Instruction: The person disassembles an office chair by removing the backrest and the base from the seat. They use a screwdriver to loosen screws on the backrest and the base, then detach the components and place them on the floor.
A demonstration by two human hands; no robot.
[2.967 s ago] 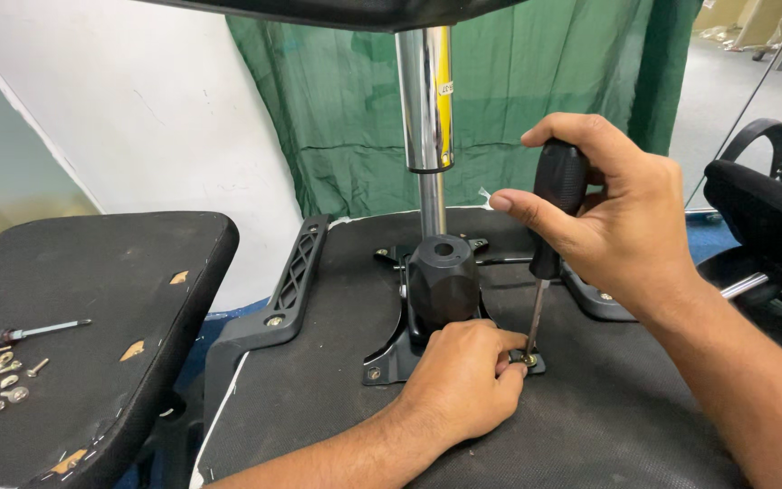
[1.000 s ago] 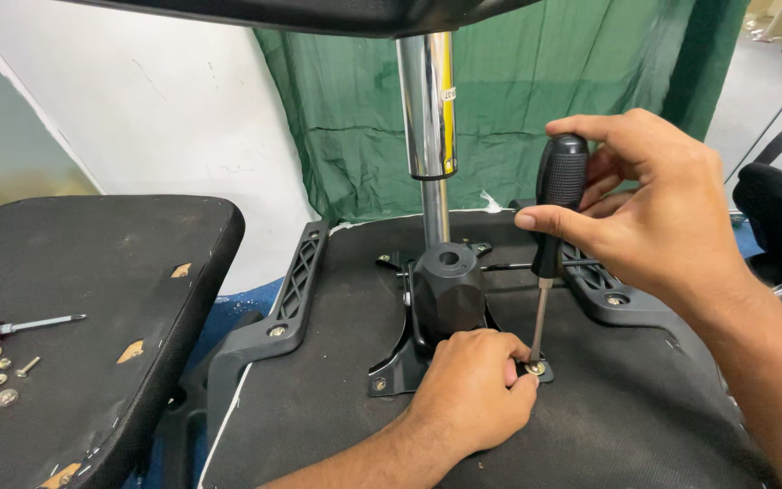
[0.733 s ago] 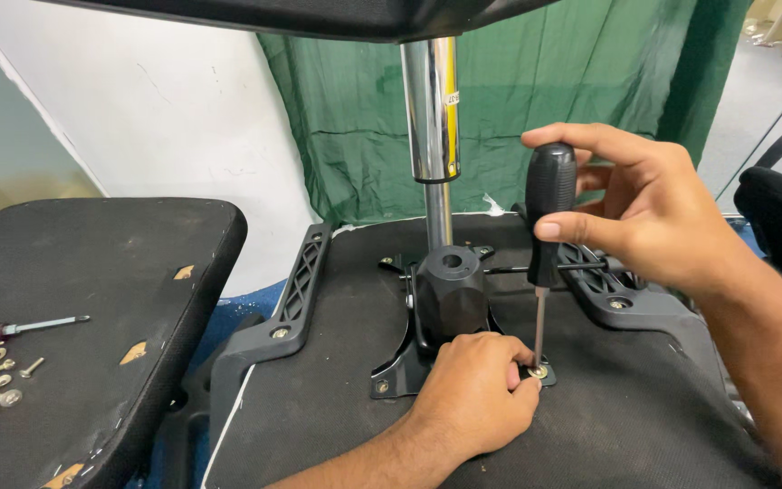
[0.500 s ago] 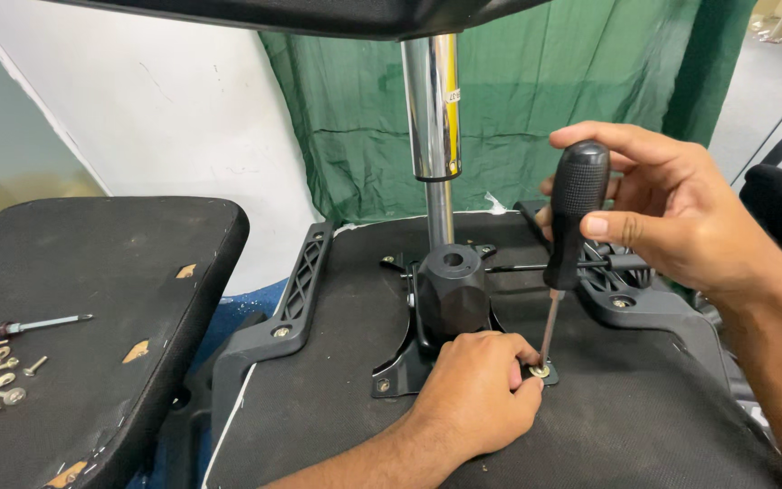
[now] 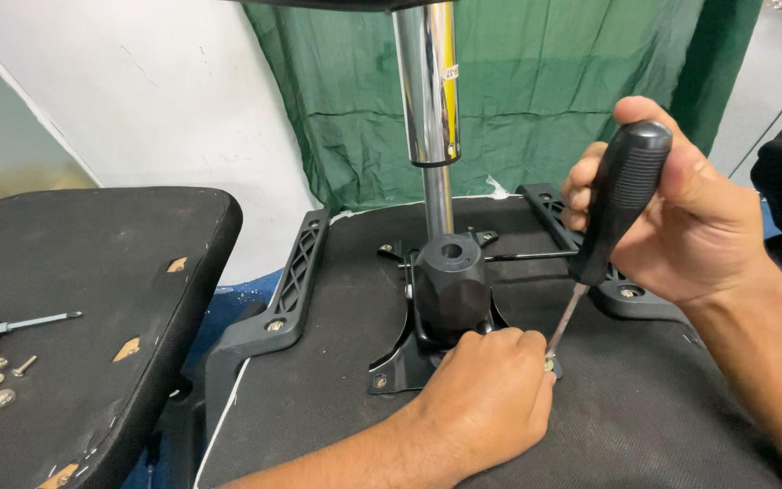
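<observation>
My right hand (image 5: 681,213) grips the black-handled screwdriver (image 5: 610,217); my left hand (image 5: 486,398) pinches the screw (image 5: 549,364) on the chair's mounting plate (image 5: 400,367).

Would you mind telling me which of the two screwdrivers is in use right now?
The black-handled screwdriver, gripped upright in the right hand; the other screwdriver lies flat and untouched on the left seat pad.
</observation>
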